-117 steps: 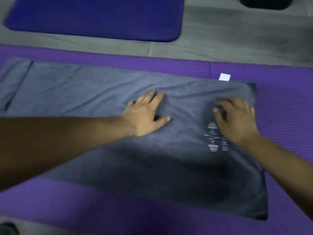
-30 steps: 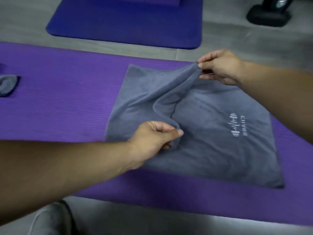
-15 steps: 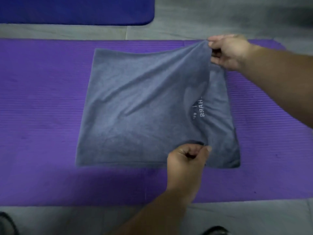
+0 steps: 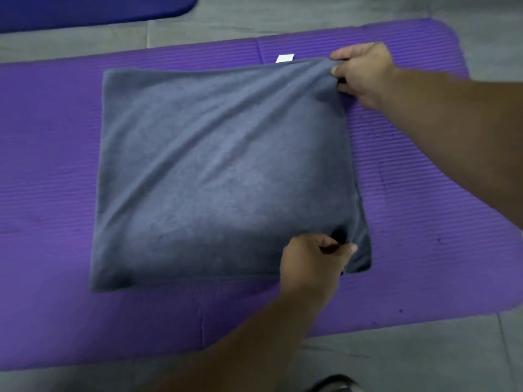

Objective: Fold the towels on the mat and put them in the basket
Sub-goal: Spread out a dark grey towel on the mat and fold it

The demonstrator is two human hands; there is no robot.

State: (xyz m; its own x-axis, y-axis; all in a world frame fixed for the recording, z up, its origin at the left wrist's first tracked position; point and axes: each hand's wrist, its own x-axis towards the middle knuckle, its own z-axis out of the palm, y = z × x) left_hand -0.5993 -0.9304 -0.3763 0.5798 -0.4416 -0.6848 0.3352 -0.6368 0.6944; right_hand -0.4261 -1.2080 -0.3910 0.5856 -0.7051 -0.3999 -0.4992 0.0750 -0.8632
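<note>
Purple mat [image 4: 56, 165] on grey floor [image 4: 396, 363] carries a folded grey towel [image 4: 220, 176]. Left hand [image 4: 312, 264] pinches its near right corner; right hand [image 4: 365, 70] grips its far right corner.

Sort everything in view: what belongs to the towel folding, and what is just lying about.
In the job: grey towel, folded on the purple mat; left hand and right hand, each pinching a right-side corner. The basket is not in view.
Lying about: blue mat; dark shoe at the bottom edge.
</note>
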